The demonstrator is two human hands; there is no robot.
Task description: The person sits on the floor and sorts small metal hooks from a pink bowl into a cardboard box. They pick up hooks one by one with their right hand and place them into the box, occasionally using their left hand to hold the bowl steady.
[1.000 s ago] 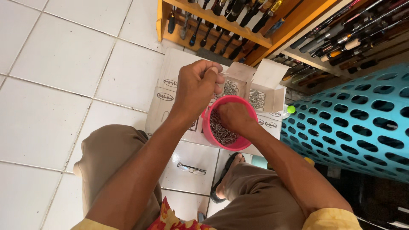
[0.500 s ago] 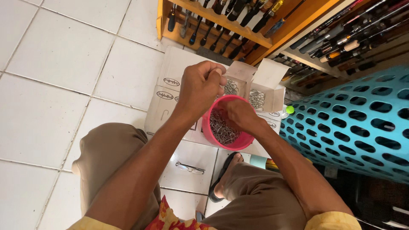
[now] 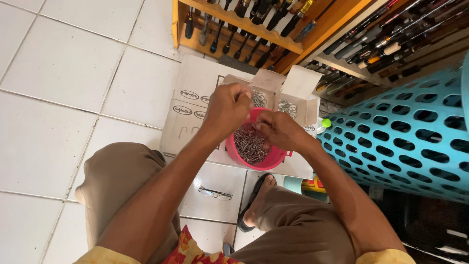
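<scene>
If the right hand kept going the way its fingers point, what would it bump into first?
Most likely the left hand: the right hand points left across the pink bucket of metal hooks, fingertips nearly meeting. Depth is hard to judge.

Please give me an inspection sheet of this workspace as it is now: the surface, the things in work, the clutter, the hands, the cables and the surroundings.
Surface: white tiled floor; flat cardboard boxes lie on it.
Things in work: pink bucket on the boxes, holding many small metal hooks; two open small boxes behind it hold more.
Clutter: glasses on the floor by a sandalled foot.
Hands: left hand and right hand meet over the bucket, fingers pinched; what they pinch is too small to tell.
Cables: nothing seen.
Surroundings: wooden rack of rods ahead, blue perforated basket at right.
</scene>
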